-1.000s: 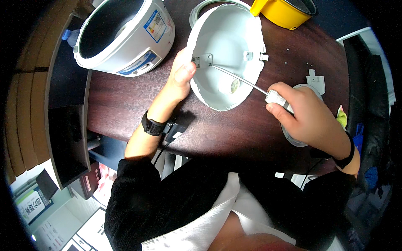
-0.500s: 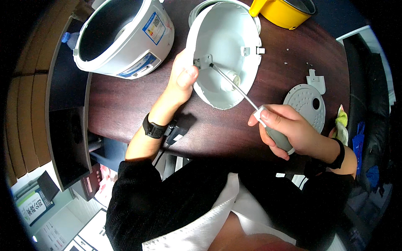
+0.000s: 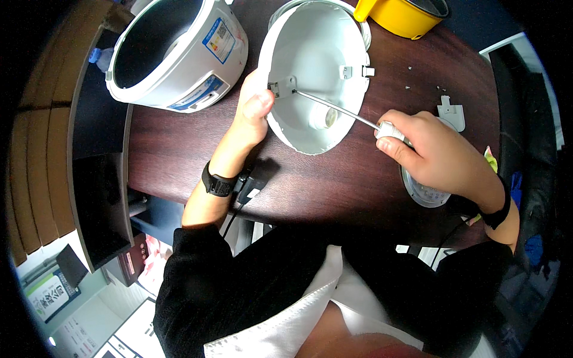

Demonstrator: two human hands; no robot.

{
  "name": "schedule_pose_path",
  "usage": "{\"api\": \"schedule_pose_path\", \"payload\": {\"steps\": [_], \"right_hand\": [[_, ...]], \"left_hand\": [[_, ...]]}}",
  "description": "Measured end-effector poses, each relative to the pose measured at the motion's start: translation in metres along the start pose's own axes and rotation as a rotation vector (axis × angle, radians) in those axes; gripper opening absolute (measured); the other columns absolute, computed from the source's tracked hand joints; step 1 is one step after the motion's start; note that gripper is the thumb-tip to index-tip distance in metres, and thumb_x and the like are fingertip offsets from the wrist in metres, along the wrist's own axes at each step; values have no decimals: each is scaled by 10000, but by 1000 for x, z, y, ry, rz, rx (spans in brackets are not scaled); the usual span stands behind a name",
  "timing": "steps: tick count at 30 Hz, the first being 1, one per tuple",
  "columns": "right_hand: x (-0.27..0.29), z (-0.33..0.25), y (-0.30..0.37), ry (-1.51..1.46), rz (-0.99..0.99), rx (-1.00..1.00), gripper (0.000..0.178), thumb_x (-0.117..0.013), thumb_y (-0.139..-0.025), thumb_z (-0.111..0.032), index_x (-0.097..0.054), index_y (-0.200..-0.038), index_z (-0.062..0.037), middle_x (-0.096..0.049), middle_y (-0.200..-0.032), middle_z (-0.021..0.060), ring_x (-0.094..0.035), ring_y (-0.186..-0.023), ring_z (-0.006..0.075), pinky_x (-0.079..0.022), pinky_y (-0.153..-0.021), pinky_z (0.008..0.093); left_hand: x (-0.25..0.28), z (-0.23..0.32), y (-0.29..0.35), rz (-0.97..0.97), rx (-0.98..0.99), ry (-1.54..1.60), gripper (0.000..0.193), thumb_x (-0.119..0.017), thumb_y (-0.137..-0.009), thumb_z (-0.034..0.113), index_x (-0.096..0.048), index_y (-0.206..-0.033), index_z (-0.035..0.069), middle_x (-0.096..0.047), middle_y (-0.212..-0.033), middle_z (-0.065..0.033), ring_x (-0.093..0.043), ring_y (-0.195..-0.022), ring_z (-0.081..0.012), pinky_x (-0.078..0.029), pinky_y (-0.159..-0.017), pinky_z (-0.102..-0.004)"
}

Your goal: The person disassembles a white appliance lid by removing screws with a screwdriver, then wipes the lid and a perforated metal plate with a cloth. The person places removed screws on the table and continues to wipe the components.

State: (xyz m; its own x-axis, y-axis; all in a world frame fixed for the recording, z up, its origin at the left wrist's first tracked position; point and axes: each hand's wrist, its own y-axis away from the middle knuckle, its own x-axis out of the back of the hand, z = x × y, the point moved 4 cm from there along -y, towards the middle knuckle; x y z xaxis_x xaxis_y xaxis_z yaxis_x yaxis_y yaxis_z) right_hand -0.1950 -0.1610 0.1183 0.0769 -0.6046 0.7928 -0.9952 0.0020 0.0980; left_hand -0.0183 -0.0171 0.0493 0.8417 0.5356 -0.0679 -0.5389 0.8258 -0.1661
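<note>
My left hand [image 3: 255, 113] is closed on the rim of a white domed plastic shell [image 3: 310, 53], the thumb on the edge and the other fingers mostly hidden behind. The shell's hollow side faces me. My right hand [image 3: 430, 146] grips a screwdriver [image 3: 337, 108] by its handle. The metal shaft reaches leftward into the shell. Its tip touches or nearly touches a small white bracket [image 3: 285, 86] inside, close to my left thumb. A round fitting [image 3: 324, 117] sits lower in the shell.
A white rice cooker body [image 3: 179, 65] stands at the far left. Behind the shell is another round white part, with a yellow pot [image 3: 406, 19] to its right. A white plastic piece [image 3: 451, 113] and a round perforated plate [image 3: 427, 196] lie right. A black adapter [image 3: 253, 184] rests near the front edge.
My right hand has turned over and moved up and right, bringing the screwdriver to a flatter angle. The shell has shifted slightly left with my left hand.
</note>
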Motion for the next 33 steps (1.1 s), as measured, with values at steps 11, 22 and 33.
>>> {"api": "schedule_pose_path", "payload": {"steps": [11, 22, 33], "right_hand": [[-11, -8, 6, -770, -418, -468, 284, -358, -971, -271, -510, -928, -35, -475, -524, 6, -439, -357, 82, -335, -328, 214], [-35, -15, 15, -1127, -421, -524, 373, -266, -989, -317, -485, -911, -25, -480, -521, 30, -436, -333, 107, -349, -313, 218], [-33, -5, 11, -1006, -416, -469, 369, -296, -985, -326, -482, -896, -21, -466, -515, 16, -439, -343, 92, -336, -320, 223]], "left_hand": [[3, 8, 2, -22, 15, 10, 860, -479, -686, 651, -482, -1165, -62, -577, -1020, -134, -548, -921, -199, -424, -788, -303], [0, -4, -1, 32, -107, -17, 844, -521, -691, 653, -495, -1140, -61, -572, -1008, -99, -533, -924, -172, -412, -803, -294], [1, -8, -1, 9, -76, -27, 841, -514, -692, 638, -487, -1154, -64, -567, -1044, -111, -530, -945, -178, -406, -820, -298]]}}
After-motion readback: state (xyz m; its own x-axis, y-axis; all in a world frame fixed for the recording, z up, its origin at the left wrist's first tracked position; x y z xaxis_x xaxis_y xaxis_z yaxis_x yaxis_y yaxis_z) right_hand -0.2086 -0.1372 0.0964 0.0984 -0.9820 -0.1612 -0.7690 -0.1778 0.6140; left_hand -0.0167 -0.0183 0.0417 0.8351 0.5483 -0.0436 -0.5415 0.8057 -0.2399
